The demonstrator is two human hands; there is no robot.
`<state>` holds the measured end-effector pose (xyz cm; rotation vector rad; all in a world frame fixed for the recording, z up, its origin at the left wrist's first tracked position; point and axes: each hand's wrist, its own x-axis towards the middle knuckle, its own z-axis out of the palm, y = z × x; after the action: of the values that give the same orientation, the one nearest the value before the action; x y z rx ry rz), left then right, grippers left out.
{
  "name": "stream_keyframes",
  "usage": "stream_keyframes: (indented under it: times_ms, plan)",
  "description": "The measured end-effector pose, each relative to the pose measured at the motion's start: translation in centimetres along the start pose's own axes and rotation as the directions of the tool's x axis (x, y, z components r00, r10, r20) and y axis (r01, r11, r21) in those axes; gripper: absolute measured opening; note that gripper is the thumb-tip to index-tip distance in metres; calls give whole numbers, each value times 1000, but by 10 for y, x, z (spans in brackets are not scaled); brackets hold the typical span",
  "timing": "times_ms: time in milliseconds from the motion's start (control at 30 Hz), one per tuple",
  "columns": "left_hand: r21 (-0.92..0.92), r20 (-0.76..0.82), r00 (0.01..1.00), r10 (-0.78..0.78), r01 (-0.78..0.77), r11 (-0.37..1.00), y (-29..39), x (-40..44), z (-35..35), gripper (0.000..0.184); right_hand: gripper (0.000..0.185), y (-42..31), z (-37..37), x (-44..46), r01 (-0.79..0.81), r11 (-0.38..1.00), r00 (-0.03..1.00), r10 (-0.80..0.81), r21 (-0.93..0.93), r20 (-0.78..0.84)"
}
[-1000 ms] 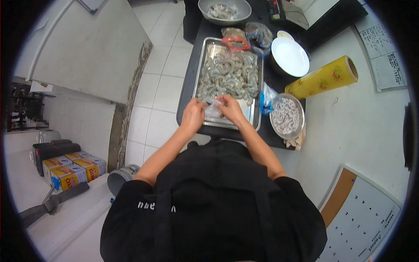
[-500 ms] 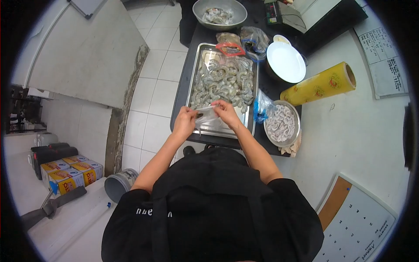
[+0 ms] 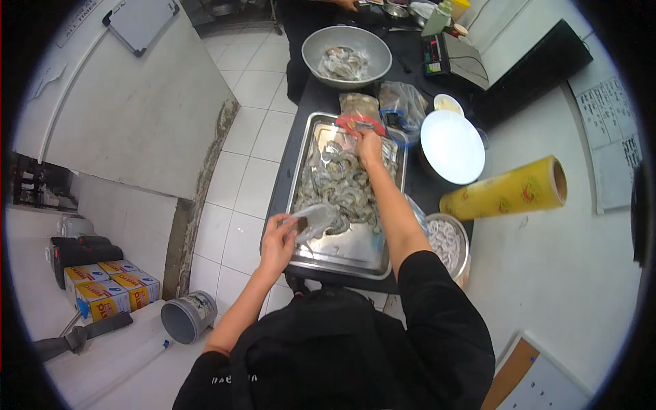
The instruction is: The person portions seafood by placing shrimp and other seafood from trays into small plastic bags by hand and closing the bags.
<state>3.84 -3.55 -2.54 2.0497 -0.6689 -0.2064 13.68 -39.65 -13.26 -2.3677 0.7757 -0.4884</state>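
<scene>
A small transparent plastic bag [image 3: 316, 221] is pinched at its edge by my left hand [image 3: 276, 242], over the near left part of the metal tray [image 3: 342, 258]. Raw shrimp [image 3: 345, 188] lie heaped in that tray. My right hand [image 3: 370, 146] reaches to the tray's far end, at the mouth of a red-edged plastic bag [image 3: 359, 106] with brownish contents. Its fingertips are hidden at the red edge, so I cannot tell whether they grip anything.
Beyond the tray stands a large metal bowl [image 3: 313, 56] with plastic-wrapped contents. To the right are another plastic bag [image 3: 402, 102], a white bowl [image 3: 452, 147], a yellow film roll [image 3: 506, 186], a bowl of pale shrimp [image 3: 445, 242] and a scale [image 3: 459, 60]. A person's hand [image 3: 347, 5] shows at the top.
My right hand has left the small transparent bag and moved forward to the red-edged bag. My left hand still holds the small bag. The view has tilted upward.
</scene>
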Motion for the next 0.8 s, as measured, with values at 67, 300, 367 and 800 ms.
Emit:
stream_keyframes:
  times_ms: [67,300,367,800]
  plan:
    - [19,-34,999,-13,13,1000,-5,0,-1,32,22,-14,7,13,-111,993,993,109,-33,-50]
    - [-9,-54,990,-131,130,991,-18,-10,-1,32,22,-11,48,34,-275,956,951,255,-101,-176]
    - [-14,-55,991,-122,122,992,-18,-11,1,32,15,16,66,43,-330,924,928,355,192,-111]
    - [-29,-11,983,-183,182,983,-17,-7,1,33,18,6,60,58,-449,760,783,588,470,-202]
